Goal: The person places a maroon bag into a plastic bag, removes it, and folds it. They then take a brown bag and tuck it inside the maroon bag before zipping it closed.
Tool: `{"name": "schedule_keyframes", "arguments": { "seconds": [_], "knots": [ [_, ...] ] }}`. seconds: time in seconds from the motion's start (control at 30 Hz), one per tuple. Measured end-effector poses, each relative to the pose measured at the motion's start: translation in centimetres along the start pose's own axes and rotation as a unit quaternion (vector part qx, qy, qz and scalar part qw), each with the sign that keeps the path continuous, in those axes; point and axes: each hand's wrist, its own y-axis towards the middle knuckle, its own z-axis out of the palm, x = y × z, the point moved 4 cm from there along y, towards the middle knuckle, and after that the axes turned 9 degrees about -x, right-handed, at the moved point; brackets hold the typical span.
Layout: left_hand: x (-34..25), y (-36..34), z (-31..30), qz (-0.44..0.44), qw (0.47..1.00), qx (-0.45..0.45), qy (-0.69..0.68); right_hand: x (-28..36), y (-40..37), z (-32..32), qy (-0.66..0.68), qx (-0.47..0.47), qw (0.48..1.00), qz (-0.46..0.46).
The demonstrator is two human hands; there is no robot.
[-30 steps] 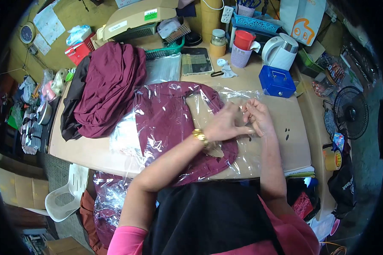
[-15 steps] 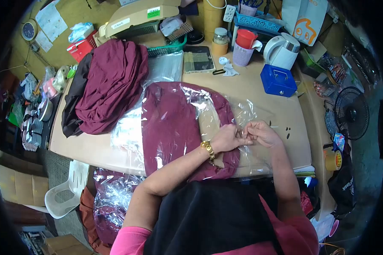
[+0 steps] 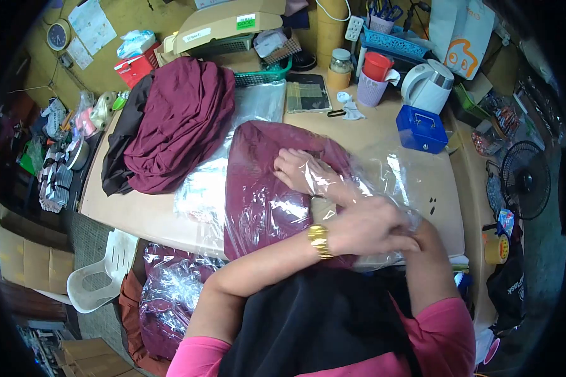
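"What is hard to see?"

"Clear plastic (image 3: pixel 393 166) veils the right hand (image 3: pixel 302 173): fingers loosely curled against the maroon garment (image 3: pixel 267 213), grip uncertain. The left hand (image 3: pixel 374 229), half closed, crosses the right forearm by the plastic's edge; I cannot tell its hold."

"And the room?"

"Garment on the tan worktop (image 3: pixel 151 217); one cloth heap (image 3: pixel 182 125), one blue box (image 3: pixel 421 129); one wall clock (image 3: pixel 58 35)."

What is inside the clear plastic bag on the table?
Inside the bag is maroon fabric, with the right hand over it. The fabric's underside and inner folds are covered; the left hand hides part of the right forearm.
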Motion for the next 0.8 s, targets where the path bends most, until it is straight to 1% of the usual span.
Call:
{"name": "schedule_keyframes", "arguments": {
  "seconds": [0.03, 0.07, 0.1, 0.13, 0.17, 0.2, 0.23, 0.27, 0.33, 0.4, 0.47, 0.53, 0.57, 0.6, 0.63, 0.67, 0.7, 0.73, 0.77, 0.8],
  "knots": [
    [2.0, -1.0, -1.2, 0.011, 0.996, -0.068, 0.058, -0.3, 0.8, 0.6, -0.074, -0.01, 0.996, 0.041],
    [4.1, -2.3, -3.6, -0.033, 0.976, -0.166, 0.136, -1.0, 1.1, 1.4, -0.147, -0.021, 0.986, 0.081],
    [9.2, -3.9, -4.9, -0.012, 0.917, -0.274, 0.289, -1.5, 0.1, 2.8, -0.224, -0.003, 0.971, 0.079],
    [9.8, -4.7, -9.0, -0.11, 0.907, -0.329, 0.241, -1.0, 0.0, 2.9, -0.222, -0.004, 0.972, 0.078],
    [12.9, -6.2, -11.3, -0.097, 0.853, -0.403, 0.318, -1.2, -0.1, 2.9, -0.183, 0.027, 0.972, 0.148],
    [15.8, -7.7, -13.5, -0.144, 0.783, -0.431, 0.425, -1.5, -0.2, 3.0, -0.143, 0.06, 0.964, 0.215],
    [20.1, -9.1, -15.4, -0.25, 0.759, -0.425, 0.426, -1.6, 0.0, 3.3, -0.148, 0.129, 0.956, 0.218],
    [23.8, -10.3, -17.0, -0.351, 0.727, -0.412, 0.422, -1.7, -0.1, 3.6, -0.147, 0.129, 0.956, 0.218],
    [27.9, -11.0, -18.8, -0.491, 0.732, -0.374, 0.288, -2.1, -0.5, 4.0, -0.138, 0.089, 0.958, 0.234],
    [30.2, -10.8, -19.3, -0.497, 0.727, -0.378, 0.284, -2.5, -0.8, 4.5, -0.148, 0.094, 0.956, 0.236],
    [32.9, -11.0, -19.1, -0.477, 0.78, -0.349, 0.203, -3.0, -1.1, 4.6, -0.128, 0.151, 0.947, 0.254],
    [36.9, -13.1, -18.4, -0.418, 0.772, -0.477, 0.046, -3.6, -1.6, 4.7, -0.105, 0.148, 0.952, 0.245],
    [37.0, -13.6, -18.4, -0.419, 0.76, -0.494, -0.052, -3.7, -1.8, 4.7, -0.083, 0.142, 0.958, 0.236],
    [36.9, -13.5, -18.3, -0.418, 0.762, -0.491, -0.052, -4.0, -1.9, 4.8, -0.083, 0.14, 0.957, 0.24],
    [34.0, -12.9, -18.6, -0.429, 0.766, -0.469, 0.098, -4.0, -2.0, 4.8, -0.078, 0.144, 0.958, 0.235],
    [30.7, -12.2, -18.8, -0.431, 0.75, -0.438, 0.244, -4.0, -2.0, 4.9, -0.073, 0.148, 0.959, 0.228],
    [27.3, -10.6, -18.5, -0.396, 0.721, -0.416, 0.387, -4.0, -2.0, 4.7, -0.074, 0.149, 0.959, 0.228],
    [23.6, -8.7, -17.9, -0.37, 0.73, -0.386, 0.426, -3.8, -1.9, 4.4, -0.064, 0.152, 0.96, 0.228],
    [21.5, -7.6, -16.4, -0.243, 0.753, -0.384, 0.475, -3.8, -1.7, 3.9, -0.054, 0.155, 0.96, 0.228],
    [21.2, -6.9, -14.2, -0.238, 0.754, -0.297, 0.535, -3.7, -1.0, 2.4, -0.055, 0.153, 0.959, 0.231]
  ]
}}
